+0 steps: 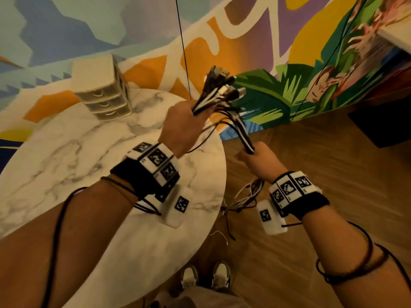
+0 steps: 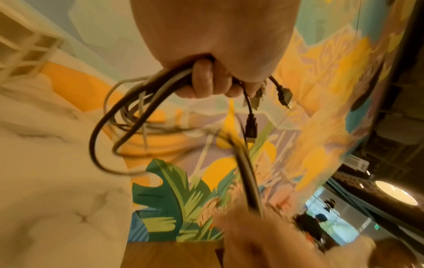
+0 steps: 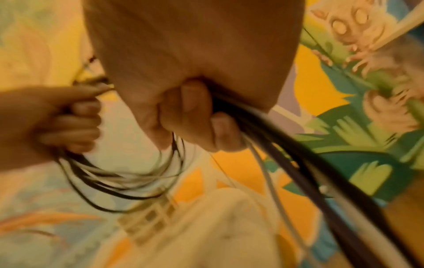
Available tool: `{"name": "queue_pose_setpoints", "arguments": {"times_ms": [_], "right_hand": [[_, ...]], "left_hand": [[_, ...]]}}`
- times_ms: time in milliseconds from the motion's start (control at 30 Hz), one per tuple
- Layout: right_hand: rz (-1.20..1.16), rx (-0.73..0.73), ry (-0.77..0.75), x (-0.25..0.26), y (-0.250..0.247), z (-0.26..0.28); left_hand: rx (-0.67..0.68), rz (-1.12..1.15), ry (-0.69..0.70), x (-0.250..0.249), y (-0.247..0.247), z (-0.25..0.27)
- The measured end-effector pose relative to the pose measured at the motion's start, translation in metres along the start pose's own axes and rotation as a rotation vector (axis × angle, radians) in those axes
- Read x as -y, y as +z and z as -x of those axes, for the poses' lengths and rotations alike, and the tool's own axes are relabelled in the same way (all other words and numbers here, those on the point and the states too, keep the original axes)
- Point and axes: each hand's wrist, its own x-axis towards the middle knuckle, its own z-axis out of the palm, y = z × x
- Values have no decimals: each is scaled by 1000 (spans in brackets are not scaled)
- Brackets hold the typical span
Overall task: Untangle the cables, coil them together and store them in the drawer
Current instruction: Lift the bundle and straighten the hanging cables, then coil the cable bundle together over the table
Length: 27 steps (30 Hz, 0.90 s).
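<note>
Both hands hold one bundle of black and white cables [image 1: 241,127] in the air past the table's right edge. My left hand [image 1: 184,124] grips the bundle near its plug ends [image 1: 220,86], which stick up above the fist. In the left wrist view its fingers [image 2: 206,81] curl round the cables, with loops [image 2: 123,123] hanging left and plugs [image 2: 251,127] dangling. My right hand [image 1: 256,157] grips the same bundle lower down; its fingers [image 3: 195,116] close on the strands [image 3: 298,156]. Loose cable tails [image 1: 244,196] hang below it toward the floor.
A small cream drawer unit [image 1: 102,87] with three shut drawers stands at the far side of the round marble table [image 1: 66,163]. A painted wall lies behind, wooden floor [image 1: 311,218] to the right, and a dark box [image 1: 382,121] at far right. My shoes [image 1: 205,277] are below.
</note>
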Motion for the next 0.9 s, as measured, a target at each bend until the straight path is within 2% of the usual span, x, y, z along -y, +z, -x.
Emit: {"name": "queue_pose_setpoints", "arguments": {"times_ms": [67, 133, 200, 267, 300, 367, 433, 533, 600, 700, 800, 900], "right_hand": [[24, -110, 140, -35, -3, -4], [153, -118, 266, -71, -5, -7], [316, -7, 407, -94, -3, -3], [464, 184, 459, -101, 3, -3], [532, 276, 424, -92, 8, -4], [587, 314, 145, -69, 19, -14], [371, 237, -121, -35, 31, -18], [-9, 214, -305, 35, 57, -4], [-92, 219, -333, 61, 77, 0], [-131, 159, -232, 65, 95, 5], [-74, 266, -141, 60, 103, 12], [-30, 361, -54, 52, 112, 6]], "left_hand": [[-64, 45, -37, 1, -19, -8], [-90, 83, -34, -1, -33, -14], [-120, 154, -76, 0, -39, -19], [-130, 334, -126, -1, -40, -21], [-121, 433, -143, -2, -37, -20], [-90, 587, -163, -4, -31, -14], [-45, 686, -190, -6, -22, -6], [-16, 783, -219, -5, -10, 8], [1, 836, -246, -3, -7, 16], [99, 887, -285, 0, -21, 16], [228, 902, -292, 6, -48, 7], [179, 885, -252, 11, -60, 13]]}}
